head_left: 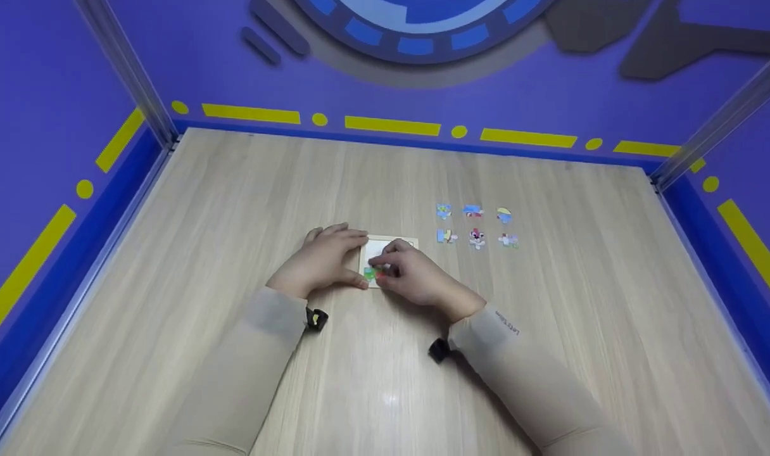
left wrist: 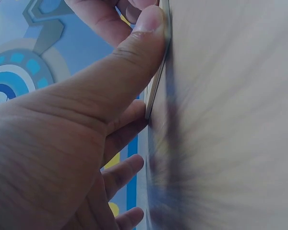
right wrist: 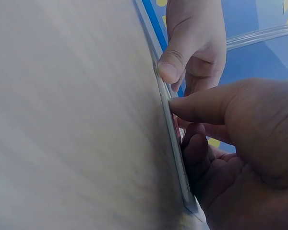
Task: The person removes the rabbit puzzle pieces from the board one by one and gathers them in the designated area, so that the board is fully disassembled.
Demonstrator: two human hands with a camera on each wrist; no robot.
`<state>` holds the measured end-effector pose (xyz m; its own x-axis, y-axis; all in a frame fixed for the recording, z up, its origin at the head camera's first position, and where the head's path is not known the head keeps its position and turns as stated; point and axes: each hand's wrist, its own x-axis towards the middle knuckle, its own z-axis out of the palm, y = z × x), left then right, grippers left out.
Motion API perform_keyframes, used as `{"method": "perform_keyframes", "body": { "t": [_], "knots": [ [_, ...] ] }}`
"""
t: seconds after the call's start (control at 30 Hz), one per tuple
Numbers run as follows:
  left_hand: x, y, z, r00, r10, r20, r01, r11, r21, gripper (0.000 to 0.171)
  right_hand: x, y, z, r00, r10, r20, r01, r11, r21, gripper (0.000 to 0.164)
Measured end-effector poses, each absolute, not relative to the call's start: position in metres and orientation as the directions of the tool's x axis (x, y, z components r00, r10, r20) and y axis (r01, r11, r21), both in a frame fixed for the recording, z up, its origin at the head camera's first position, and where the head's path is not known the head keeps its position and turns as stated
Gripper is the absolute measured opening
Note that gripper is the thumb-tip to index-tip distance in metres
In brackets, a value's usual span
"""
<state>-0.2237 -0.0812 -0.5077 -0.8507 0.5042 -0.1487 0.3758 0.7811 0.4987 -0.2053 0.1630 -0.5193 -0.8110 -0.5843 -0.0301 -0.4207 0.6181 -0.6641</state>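
A small puzzle tray (head_left: 390,239) with a pale wooden rim and white base lies on the table. My left hand (head_left: 325,256) spans its left side, fingers spread and mostly straight. The left thumb (left wrist: 146,28) touches the near edge, and the index fingertip is at the far corner. Over the tray, my right hand (head_left: 416,272) has curled fingers and pinches a green-and-red jigsaw piece (head_left: 370,273) low at the tray's left. The right fingers hide part of that piece; a sliver of red (right wrist: 176,122) shows between thumb and fingers in the right wrist view.
Several loose jigsaw pieces lie in two rows to the right of the tray, among them a blue-and-red piece (head_left: 473,210) and one with a face (head_left: 477,239). Blue-purple panels (head_left: 385,95) wall the wooden table (head_left: 265,177) at the back and sides.
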Motion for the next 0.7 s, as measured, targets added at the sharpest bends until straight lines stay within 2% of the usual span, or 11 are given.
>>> {"method": "perform_keyframes", "body": {
  "t": [0.7],
  "knots": [
    [-0.2254,-0.0819,-0.5093,-0.852,0.502,-0.147,0.371,0.778,0.508,0.102,-0.2064,0.162,-0.522,-0.839,-0.539,-0.068,-0.322,0.594,-0.737,0.034]
  ]
}}
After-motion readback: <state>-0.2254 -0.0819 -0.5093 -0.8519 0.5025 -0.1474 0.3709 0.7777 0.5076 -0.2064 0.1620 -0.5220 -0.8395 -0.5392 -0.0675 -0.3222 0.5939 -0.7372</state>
